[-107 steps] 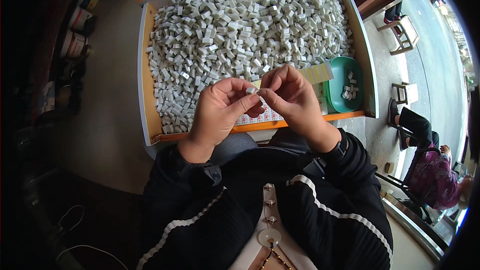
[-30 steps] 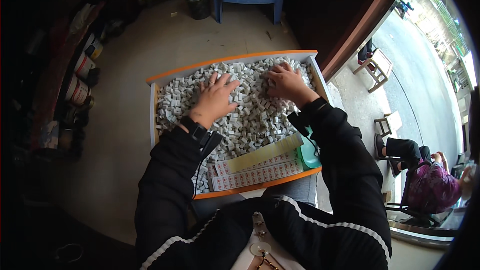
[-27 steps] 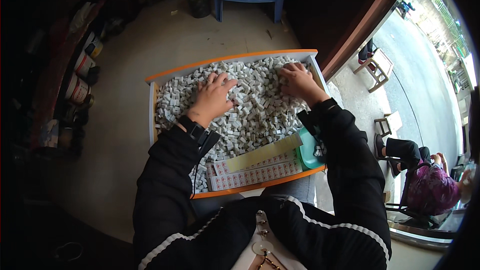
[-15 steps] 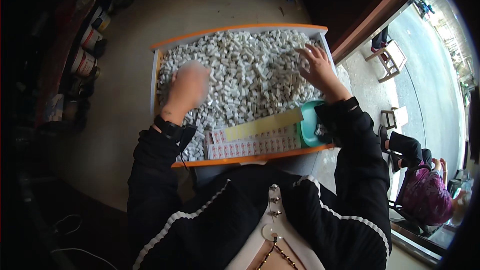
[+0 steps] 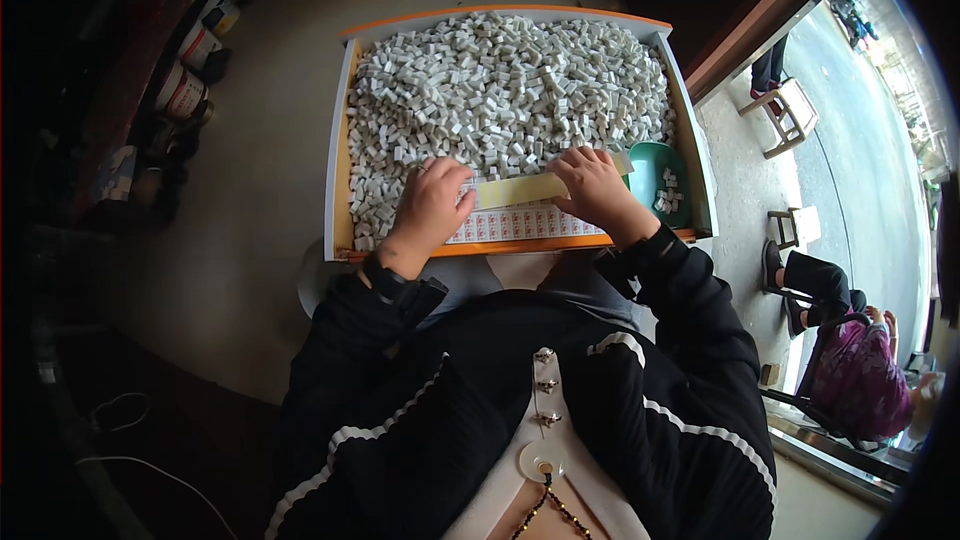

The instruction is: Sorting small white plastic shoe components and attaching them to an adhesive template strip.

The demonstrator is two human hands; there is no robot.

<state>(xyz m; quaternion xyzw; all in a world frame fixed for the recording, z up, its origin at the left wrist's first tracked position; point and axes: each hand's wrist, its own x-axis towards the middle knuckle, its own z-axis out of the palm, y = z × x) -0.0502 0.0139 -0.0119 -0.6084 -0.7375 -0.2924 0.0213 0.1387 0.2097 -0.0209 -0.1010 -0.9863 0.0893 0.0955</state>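
A single head-worn fisheye looks steeply down from close above: black jacket point(image 5: 400, 430) across the lower middle, hands point(image 5: 428, 208) near the centre, white-walled drawer point(image 5: 337, 152) at upper centre, street point(image 5: 870, 155) bending along the right edge.

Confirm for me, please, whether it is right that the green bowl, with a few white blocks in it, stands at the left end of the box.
Not quite: the head view shows the green bowl at the right end of the box, not the left. It does have a few white blocks in it.
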